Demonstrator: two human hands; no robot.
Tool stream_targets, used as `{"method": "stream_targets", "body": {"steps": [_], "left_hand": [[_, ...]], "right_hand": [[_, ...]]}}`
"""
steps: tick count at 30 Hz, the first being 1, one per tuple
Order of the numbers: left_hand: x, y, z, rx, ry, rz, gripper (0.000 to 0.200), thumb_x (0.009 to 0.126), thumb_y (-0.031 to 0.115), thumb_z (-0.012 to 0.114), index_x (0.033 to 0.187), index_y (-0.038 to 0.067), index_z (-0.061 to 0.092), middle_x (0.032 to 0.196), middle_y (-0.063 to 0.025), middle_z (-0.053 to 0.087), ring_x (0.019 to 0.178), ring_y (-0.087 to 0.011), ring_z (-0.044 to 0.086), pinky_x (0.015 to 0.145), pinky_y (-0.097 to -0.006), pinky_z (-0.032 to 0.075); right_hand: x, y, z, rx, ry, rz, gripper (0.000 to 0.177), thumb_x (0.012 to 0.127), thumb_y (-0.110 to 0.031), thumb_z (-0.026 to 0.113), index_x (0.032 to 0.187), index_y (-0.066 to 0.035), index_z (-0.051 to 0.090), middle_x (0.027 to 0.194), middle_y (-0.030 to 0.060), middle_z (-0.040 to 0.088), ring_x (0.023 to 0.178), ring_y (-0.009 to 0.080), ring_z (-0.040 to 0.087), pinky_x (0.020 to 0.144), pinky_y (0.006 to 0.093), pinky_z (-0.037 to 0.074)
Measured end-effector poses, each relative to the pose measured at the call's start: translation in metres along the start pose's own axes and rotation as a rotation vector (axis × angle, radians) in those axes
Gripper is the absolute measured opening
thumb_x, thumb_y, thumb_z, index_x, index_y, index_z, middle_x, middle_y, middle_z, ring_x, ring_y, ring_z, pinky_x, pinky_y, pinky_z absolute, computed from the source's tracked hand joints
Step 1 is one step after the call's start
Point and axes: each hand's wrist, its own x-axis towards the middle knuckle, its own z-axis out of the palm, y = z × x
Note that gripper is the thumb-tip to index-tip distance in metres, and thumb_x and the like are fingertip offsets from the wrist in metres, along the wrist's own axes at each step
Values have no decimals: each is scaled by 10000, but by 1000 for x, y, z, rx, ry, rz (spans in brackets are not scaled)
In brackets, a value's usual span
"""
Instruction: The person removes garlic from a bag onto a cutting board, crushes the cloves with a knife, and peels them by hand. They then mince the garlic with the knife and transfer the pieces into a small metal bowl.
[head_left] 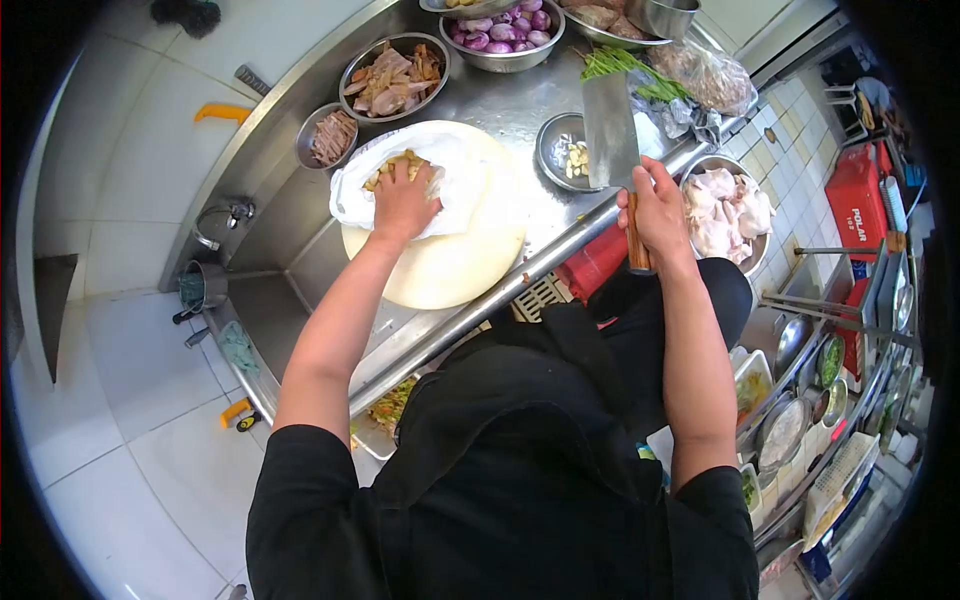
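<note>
In the head view, my right hand [657,216] grips the wooden handle of a cleaver [610,130], its broad blade raised over the metal counter. My left hand [405,205] reaches into a white plastic bag [352,190], fingers spread over yellowish-brown chunks [408,158] that look like ginger or garlic. The bag rests on a round, pale chopping board [460,270]. Beneath the cleaver's blade, partly covered by it, sits a metal bowl [549,150] with a few peeled, pale cloves [577,158].
Behind the board stand bowls of cut meat [395,85], meat strips [333,137] and purple onions [505,35]. Green stalks [625,62] lie beside a plastic bag [705,75]. A bowl of raw poultry [728,215] is at right, beyond the counter's rounded edge [560,250].
</note>
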Motion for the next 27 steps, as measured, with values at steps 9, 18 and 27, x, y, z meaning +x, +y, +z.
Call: {"method": "stream_targets", "body": {"steps": [9, 18, 27], "left_hand": [[8, -26, 27, 8, 74, 51, 428, 966, 259, 727, 1364, 150, 614, 1268, -166, 651, 1152, -406, 668, 996, -545, 517], [60, -82, -4, -555, -99, 39, 350, 816, 107, 838, 1086, 108, 615, 1099, -170, 723, 1097, -339, 678, 948, -415, 521], [72, -99, -65, -898, -17, -181, 306, 932, 304, 899, 886, 84, 690, 840, 44, 662, 786, -86, 554, 692, -298, 462]], "right_hand": [[-8, -3, 4, -20, -23, 18, 446, 1168, -305, 535, 1536, -54, 508, 772, 22, 629, 564, 101, 566, 530, 262, 458], [-10, 2, -1, -16, 31, 12, 430, 1166, -284, 518, 1517, -37, 522, 761, 30, 627, 548, 109, 562, 528, 276, 455], [-10, 1, 4, -13, 5, 3, 412, 1158, -263, 508, 1495, -26, 526, 765, 48, 633, 533, 122, 564, 521, 293, 460]]}}
